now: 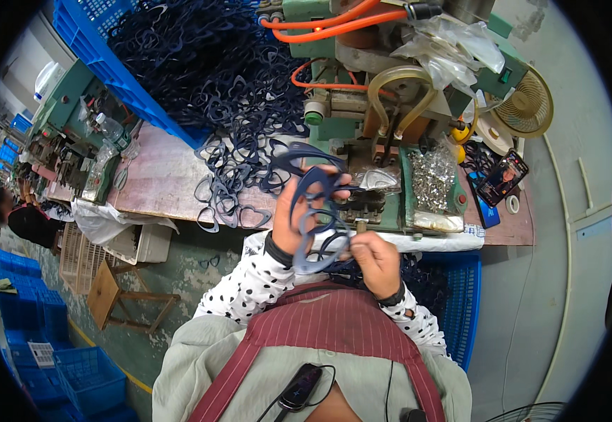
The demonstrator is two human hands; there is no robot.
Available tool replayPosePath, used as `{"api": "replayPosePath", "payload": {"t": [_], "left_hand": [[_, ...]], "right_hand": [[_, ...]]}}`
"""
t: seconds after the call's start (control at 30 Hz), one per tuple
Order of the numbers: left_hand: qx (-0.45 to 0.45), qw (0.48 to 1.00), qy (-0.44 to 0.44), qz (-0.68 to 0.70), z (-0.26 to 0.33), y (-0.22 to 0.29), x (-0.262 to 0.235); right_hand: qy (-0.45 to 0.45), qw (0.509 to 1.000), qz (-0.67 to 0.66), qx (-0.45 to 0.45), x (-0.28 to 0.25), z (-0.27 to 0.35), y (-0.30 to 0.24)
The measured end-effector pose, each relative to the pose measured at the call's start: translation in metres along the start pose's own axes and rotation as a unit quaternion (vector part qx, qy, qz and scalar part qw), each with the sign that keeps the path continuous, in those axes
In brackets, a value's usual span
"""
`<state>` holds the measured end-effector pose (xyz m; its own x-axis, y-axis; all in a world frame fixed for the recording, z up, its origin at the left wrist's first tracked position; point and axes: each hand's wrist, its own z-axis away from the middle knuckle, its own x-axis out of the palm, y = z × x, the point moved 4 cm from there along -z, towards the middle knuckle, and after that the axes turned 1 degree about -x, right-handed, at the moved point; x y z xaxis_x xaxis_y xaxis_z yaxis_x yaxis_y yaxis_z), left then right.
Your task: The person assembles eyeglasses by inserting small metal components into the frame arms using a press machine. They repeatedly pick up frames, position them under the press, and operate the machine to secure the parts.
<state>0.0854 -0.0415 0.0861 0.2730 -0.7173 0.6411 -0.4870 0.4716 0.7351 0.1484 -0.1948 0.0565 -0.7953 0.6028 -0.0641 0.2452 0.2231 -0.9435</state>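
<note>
While the striped maroon apron point(334, 320) sits nearest, at six o'clock, both bare hands meet just beyond it, at the centre of the dial. Between them is a small, loosely overlapping bunch of navy spectacle-frame fronts point(313, 269), held above the bench's near edge. The left hand point(286, 221) is half closed round the bunch's left side, thumb and fingers spread enough to keep the rims fanned. The right hand point(380, 266), at four o'clock of the bunch, has its fingers curled in and seems to pinch the lower rim between thumb and forefinger; its hidden fingertips are hard to judge.

To handle them well, I would let the left hand carry the weight lightly, pinch a single rim with the right, and ease it free without twisting, since thin, interlocked rims could snag or bend.

A blue plastic basket point(464, 309) stands below the bench at four o'clock. Farther out, loose fronts point(228, 193) lie on the bench at ten, a green bench machine point(344, 129) rises at twelve, and silvery scraps point(432, 179) fill a tray at two. Beyond, a dark heap point(179, 63) spills from a blue crate point(147, 116) at eleven; a round fan point(531, 105) stands toward two.
</note>
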Motion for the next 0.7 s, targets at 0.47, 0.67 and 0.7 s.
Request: {"api": "replayPosePath", "payload": {"t": [0.47, 0.67, 0.7], "left_hand": [[0.497, 0.508, -0.250, -0.657, 0.076, 0.061, 0.086], [0.306, 0.705, -0.119, -0.628, 0.048, 0.049, 0.061], [0.250, 0.720, -0.116, -0.637, 0.041, 0.049, 0.061]], "right_hand": [[0.123, 0.837, 0.408, -0.344, -0.040, 0.039, -0.095], [0.288, 0.957, -0.019, 0.011, -0.063, 0.041, -0.066], [0.282, 0.955, -0.086, 0.023, -0.069, 0.038, -0.061]]}}
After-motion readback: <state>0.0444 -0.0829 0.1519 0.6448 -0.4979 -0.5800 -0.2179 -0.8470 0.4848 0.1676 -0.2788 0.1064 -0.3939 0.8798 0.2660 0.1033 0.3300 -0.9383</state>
